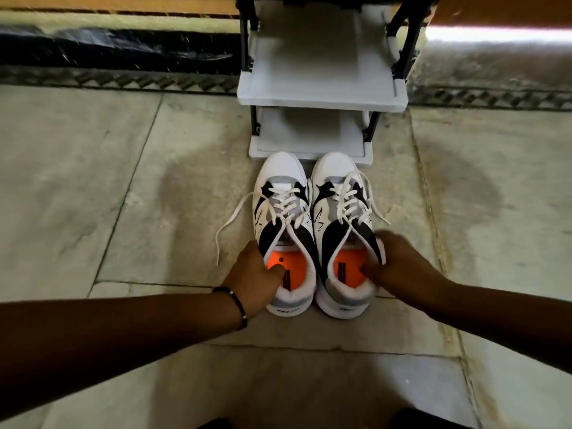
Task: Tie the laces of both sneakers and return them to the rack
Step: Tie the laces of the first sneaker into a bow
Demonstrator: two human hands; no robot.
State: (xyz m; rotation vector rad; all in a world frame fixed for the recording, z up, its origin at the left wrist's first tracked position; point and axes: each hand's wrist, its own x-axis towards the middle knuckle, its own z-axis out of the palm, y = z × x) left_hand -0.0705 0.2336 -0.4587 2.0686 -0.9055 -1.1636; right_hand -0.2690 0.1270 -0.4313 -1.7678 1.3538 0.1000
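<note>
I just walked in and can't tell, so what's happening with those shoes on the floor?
A person is gripping a pair of white, black and grey sneakers by their collars: the left hand holds the left sneaker, the right hand the right sneaker. Both sit on the stone floor before a grey shelved shoe rack. Their white laces hang untied.

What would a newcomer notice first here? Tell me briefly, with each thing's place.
First, the pair of white, black and grey sneakers side by side at centre on the stone floor, orange insoles showing and white laces loose. The left hand and right hand each have a grip on a shoe's collar. Just beyond the toes stands the grey shelved shoe rack.
</note>
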